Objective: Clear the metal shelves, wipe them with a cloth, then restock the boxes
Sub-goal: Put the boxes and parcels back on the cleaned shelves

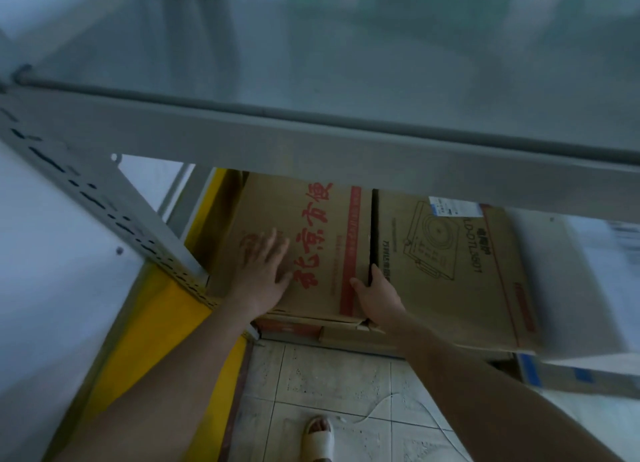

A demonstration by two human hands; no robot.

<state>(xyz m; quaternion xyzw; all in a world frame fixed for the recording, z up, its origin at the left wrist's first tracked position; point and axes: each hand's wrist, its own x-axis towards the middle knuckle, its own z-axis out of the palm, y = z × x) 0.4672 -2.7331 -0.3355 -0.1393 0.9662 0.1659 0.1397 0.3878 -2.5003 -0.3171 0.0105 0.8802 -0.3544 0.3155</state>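
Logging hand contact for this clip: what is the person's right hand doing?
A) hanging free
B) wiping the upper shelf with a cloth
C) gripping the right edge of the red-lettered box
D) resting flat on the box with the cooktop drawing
C: the right hand curls over the right edge of the red-lettered box, fingers in the gap beside the box with the cooktop drawing, while the left hand lies flat on its top.

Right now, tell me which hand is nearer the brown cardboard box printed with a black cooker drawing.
Right. The right hand hooks into the gap at the left edge of the cooker-drawing box; the left hand lies flat on the neighbouring red-lettered cardboard box, farther away.
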